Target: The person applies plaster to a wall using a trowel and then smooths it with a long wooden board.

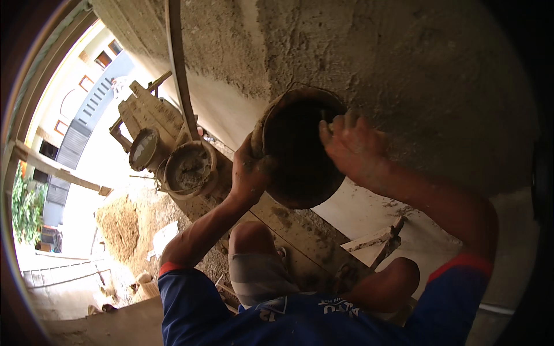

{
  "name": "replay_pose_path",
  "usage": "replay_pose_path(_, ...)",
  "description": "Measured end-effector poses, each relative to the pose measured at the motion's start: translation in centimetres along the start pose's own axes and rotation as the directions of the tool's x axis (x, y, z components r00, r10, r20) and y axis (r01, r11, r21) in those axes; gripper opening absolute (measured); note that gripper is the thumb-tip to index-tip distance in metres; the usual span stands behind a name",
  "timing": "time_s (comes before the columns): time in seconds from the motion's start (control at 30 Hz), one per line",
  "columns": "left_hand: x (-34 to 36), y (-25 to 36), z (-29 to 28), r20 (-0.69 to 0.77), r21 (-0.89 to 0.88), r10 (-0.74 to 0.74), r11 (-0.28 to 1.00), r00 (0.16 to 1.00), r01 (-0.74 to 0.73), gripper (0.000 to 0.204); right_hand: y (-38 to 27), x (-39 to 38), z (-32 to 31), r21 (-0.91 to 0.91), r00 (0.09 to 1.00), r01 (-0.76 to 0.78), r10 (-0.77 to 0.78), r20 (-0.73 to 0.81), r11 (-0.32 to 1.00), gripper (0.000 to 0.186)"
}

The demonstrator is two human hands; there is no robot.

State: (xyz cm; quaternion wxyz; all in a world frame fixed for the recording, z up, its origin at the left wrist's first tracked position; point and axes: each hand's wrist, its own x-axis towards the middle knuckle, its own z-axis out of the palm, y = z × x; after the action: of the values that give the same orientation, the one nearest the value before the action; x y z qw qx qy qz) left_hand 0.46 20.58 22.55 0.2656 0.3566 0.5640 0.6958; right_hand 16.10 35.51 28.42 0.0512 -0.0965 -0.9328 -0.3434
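Sand pile [118, 225]: a brown heap on the ground, in bright light.
White thing [164, 237]: flat, just right of the sand pile; too bright to tell what it is.
House [72, 95]: pale, with brown window frames, far behind the sand pile, up and to its left.
Gate [69, 147]: grey, left of the sand pile and higher.
Green leaves [27, 210]: bushy, far left of the sand pile.
Wooden beam [60, 168]: slanting, one end just above the sand pile.
Long strip [179, 63]: thin, above and right of the sand pile.
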Motion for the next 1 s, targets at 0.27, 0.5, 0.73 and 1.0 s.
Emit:
replay_pose_path(0.27,1.2,0.5,0.9,0.045,0.413,0.211,0.886,0.976,-0.211,0.053,0.9,-0.8,2.9,0.114,0.971,0.087,-0.110,0.211,0.990,0.020)
replay_pose_path(0.5,2.3,0.0,1.6,0.098,0.327,0.178,0.924,0.979,-0.200,0.059,0.9,-1.2,6.1,0.313,0.964,0.005,-0.088,0.252,0.950,0.021)
replay_pose_path(0.73,2.3,1.3,3.0,0.221,0.540,0.236,0.778,0.946,-0.320,0.055,-0.3,-3.6,9.7,0.790,0.904,-0.210,-0.194,0.381,0.576,0.025)
replay_pose_path(1.0,2.7,1.7,0.2,0.067,0.104,0.069,0.992,0.995,-0.076,0.054,-3.0,-1.9,10.7,0.958,0.952,-0.285,-0.121,0.281,-0.020,0.033)
